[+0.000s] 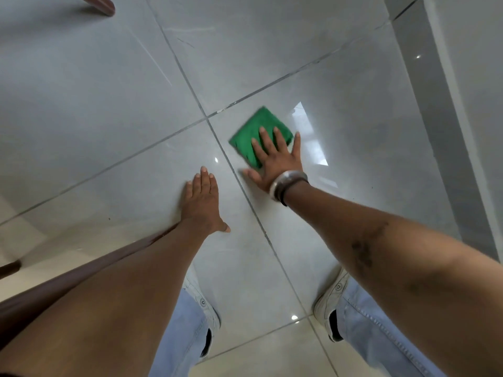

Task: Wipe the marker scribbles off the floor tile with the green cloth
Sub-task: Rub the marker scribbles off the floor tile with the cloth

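Note:
A folded green cloth point(254, 131) lies flat on a glossy grey floor tile point(353, 118), close to where four tiles meet. My right hand point(275, 159) presses down on the cloth's near half with fingers spread; a silver bangle circles the wrist. My left hand point(202, 201) rests flat on the neighbouring tile point(136, 186) to the left, fingers together, holding nothing. No marker scribbles show on the tile around the cloth; anything under the cloth is hidden.
Dark grout lines point(190, 88) cross just left of the cloth. A grey wall base point(441, 104) runs along the right. A dark wooden furniture leg point(100, 5) stands at the top left, another wooden bar point(68, 278) passes under my left arm. My shoes point(330, 303) are below.

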Demonstrator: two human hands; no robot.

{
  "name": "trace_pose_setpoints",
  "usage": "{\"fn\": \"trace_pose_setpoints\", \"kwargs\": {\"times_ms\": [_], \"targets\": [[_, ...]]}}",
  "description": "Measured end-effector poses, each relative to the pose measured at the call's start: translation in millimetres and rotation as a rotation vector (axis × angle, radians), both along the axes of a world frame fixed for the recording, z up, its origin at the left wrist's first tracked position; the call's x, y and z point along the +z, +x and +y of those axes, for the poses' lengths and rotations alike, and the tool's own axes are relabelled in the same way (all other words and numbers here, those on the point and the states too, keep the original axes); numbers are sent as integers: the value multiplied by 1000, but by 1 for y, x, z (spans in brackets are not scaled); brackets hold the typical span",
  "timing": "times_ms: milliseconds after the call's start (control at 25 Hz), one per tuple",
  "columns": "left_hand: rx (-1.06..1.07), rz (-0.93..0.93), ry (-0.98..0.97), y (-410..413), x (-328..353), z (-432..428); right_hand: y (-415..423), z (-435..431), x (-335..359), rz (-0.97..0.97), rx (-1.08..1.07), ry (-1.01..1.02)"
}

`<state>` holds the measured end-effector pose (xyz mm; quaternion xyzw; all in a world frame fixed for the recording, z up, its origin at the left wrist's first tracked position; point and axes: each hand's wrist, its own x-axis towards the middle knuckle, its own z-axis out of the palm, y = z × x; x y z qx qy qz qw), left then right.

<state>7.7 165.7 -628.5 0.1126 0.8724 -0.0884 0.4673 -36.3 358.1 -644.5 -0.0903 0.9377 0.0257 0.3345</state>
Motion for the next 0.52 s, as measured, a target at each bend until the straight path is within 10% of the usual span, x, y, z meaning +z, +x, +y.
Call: {"fn": "trace_pose_setpoints", "kwargs": {"times_ms": [280, 520], "targets": [[-33, -58, -43, -21, 14, -1, 87, 53, 20, -138, 493, -32], [176, 273, -7, -12, 22, 26, 78, 105, 6, 40, -219, 96]]}}
